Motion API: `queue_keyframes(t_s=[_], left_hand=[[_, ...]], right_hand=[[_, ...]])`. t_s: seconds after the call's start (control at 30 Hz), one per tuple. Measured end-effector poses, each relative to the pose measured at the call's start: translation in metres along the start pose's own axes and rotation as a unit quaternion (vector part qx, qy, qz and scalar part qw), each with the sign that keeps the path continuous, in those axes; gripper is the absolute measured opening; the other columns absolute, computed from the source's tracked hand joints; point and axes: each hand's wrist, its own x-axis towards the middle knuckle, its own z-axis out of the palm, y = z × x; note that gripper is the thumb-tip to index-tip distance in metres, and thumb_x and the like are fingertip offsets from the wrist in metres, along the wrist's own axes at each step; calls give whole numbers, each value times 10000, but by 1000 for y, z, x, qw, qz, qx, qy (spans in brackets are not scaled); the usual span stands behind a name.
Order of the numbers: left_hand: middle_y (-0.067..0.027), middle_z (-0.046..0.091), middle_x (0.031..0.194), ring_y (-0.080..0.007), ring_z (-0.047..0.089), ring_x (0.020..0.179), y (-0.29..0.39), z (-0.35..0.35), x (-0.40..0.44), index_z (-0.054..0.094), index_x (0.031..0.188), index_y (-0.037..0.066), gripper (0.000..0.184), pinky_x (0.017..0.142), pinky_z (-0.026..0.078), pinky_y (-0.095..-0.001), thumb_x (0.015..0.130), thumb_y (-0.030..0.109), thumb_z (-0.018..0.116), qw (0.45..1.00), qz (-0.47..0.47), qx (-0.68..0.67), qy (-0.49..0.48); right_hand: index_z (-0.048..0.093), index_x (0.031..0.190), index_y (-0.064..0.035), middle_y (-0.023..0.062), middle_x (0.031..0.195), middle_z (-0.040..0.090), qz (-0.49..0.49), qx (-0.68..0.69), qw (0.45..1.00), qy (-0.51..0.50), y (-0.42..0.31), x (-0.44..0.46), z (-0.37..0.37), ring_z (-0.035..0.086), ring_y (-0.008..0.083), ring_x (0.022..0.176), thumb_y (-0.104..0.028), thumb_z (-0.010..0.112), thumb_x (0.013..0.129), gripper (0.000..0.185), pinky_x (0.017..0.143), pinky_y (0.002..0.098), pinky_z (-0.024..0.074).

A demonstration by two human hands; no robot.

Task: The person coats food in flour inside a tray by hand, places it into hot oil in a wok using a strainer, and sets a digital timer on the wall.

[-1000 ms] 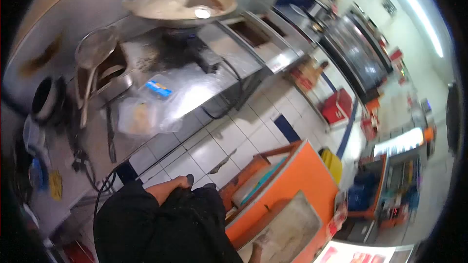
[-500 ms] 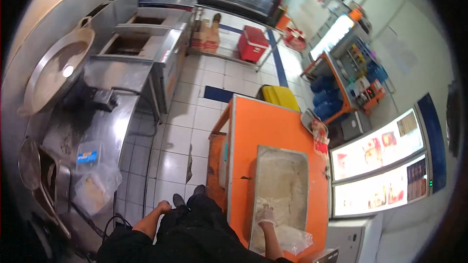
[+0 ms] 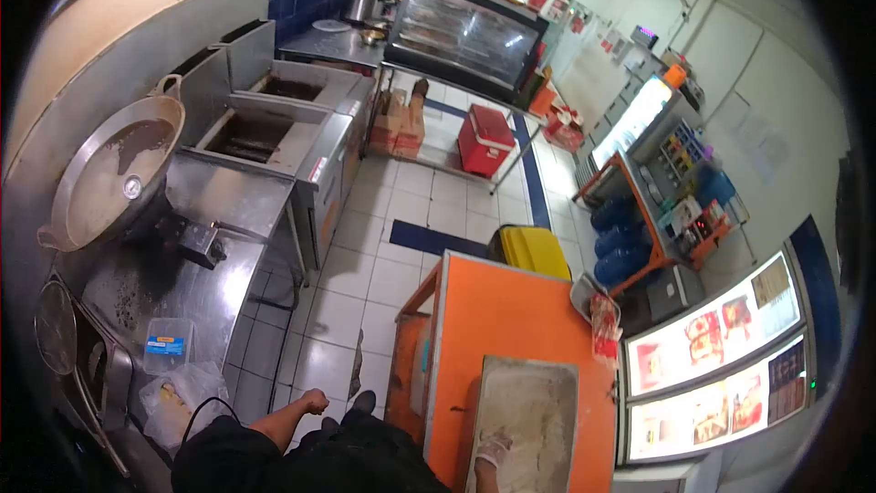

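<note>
From my station I see my right hand (image 3: 494, 446) down at the pale powder (image 3: 540, 424) in the rectangular metal tray (image 3: 531, 361), near right on the orange tabletop (image 3: 511, 310); whether it grasps any, I cannot tell. My left hand (image 3: 315, 401) is loosely clenched, left of the tabletop. Farther left, a blue-labelled clear plastic tub (image 3: 168, 345) sits on the steel counter (image 3: 214, 292).

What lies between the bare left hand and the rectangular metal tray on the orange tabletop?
From left hand to metal tray: white floor tiles, dark shoes, the table's side, then orange tabletop, in the head view.
</note>
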Motion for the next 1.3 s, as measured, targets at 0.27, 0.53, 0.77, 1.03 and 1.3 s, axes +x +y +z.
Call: queue_keyframes(t_s=[0.27,0.53,0.77,1.03,1.3], left_hand=[[-167,666,796,-288,649,761,-1,-65,19,686,695,51,232,686,513,-381,669,228,538,989,-86,-110,54],[-187,651,905,-341,627,834,-11,-70,41,695,774,66,278,725,497,-396,632,270,571,997,46,66,16],[-155,665,797,-313,635,738,-30,-47,25,686,753,48,232,686,495,-396,708,227,545,997,-38,-10,71],[-164,659,911,-234,636,803,-69,-24,-26,650,854,7,305,676,495,-375,770,278,537,989,-118,-71,-61],[-197,638,985,-305,618,891,-75,20,-6,663,863,8,399,778,471,-398,698,368,609,985,32,165,-44]], right_hand=[[501,1213,-46,174,1249,490,-81,31,996,24,-21,19,-27,422,324,1190,-284,511,849,435,996,436,326],[497,1218,-47,174,1256,486,-122,39,991,32,-50,31,-48,421,324,1193,-287,509,850,439,1001,437,321],[494,1222,-47,174,1262,482,-137,39,989,37,-51,29,-53,420,325,1195,-289,508,851,443,1006,438,317],[491,1226,-47,173,1269,478,-165,53,984,41,-46,18,-46,419,326,1197,-292,506,853,447,1011,439,312],[487,1230,-47,173,1276,474,-187,60,979,49,-35,12,-35,418,327,1200,-295,505,854,451,1016,440,307]])
